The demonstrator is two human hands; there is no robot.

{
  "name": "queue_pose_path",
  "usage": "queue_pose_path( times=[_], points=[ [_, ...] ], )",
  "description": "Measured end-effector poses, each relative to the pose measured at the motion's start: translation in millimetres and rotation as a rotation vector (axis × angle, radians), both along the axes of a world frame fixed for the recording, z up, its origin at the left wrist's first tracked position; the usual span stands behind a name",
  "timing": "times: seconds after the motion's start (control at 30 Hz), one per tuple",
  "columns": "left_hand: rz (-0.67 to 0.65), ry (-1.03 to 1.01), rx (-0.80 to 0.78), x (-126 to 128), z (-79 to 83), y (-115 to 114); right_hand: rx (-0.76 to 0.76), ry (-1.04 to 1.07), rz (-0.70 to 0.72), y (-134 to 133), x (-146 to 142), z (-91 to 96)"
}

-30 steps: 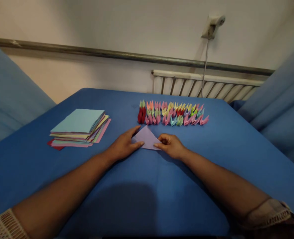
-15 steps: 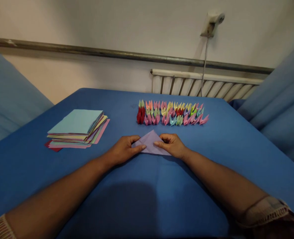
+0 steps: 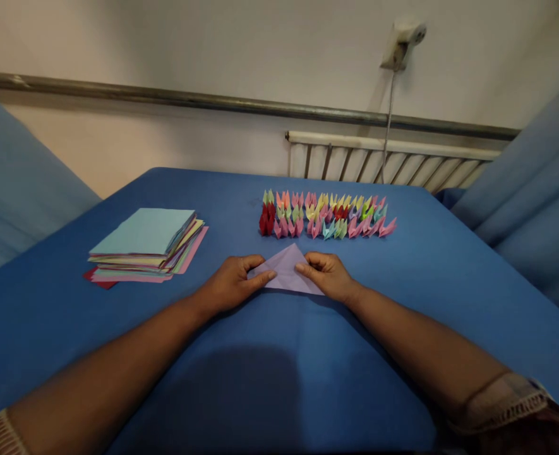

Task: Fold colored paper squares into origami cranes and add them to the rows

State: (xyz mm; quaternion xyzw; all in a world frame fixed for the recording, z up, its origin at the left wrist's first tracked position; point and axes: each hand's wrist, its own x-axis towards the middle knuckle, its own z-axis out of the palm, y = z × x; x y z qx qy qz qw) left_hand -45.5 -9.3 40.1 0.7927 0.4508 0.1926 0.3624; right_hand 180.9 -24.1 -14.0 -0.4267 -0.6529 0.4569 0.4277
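A lilac sheet of origami paper (image 3: 286, 272), folded into a triangle with its point facing away from me, is held between both hands just above the table. My left hand (image 3: 241, 278) pinches its left corner, thumb on top and fingers behind. On the other side, my right hand (image 3: 329, 275) grips the right part the same way, its thumb pressing on the front face. The fingers behind the paper are mostly hidden. Beyond the paper stand rows of small folded paper figures (image 3: 326, 218) in pink, red, yellow, green and blue.
A stack of coloured square paper (image 3: 141, 234), light blue on top, lies to the left on the blue-covered table (image 3: 241, 366). Blue curtains (image 3: 535, 183) hang at both sides. Behind the table are a radiator (image 3: 355, 161), a metal pipe (image 3: 213, 101) and a wall socket (image 3: 397, 47).
The lilac paper has shifted very slightly, its tip now a touch farther away. Both hands keep their grip, the right thumb moving slightly up and right on the paper.
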Motion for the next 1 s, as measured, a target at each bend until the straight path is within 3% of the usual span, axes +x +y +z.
queue_pose_path(
  times=[0.23, 0.5, 0.83, 1.0],
  points=[
    [0.033, -0.047, -0.090, 0.0, 0.2, 0.4, 0.016, 0.006, -0.045, 2.2, 1.5, 1.9],
    [0.113, -0.125, -0.199, -2.3, -1.3, 5.3, 0.064, -0.021, -0.193, 10.1, 0.8, -4.7],
    [0.284, -0.340, -0.380, -4.1, -0.9, 11.7, 0.099, -0.018, -0.217, 12.6, 5.5, -7.4],
    [0.272, -0.345, -0.372, -9.1, -2.4, 15.1, 0.105, -0.003, -0.235, 13.1, 6.8, -6.7]
  ],
)
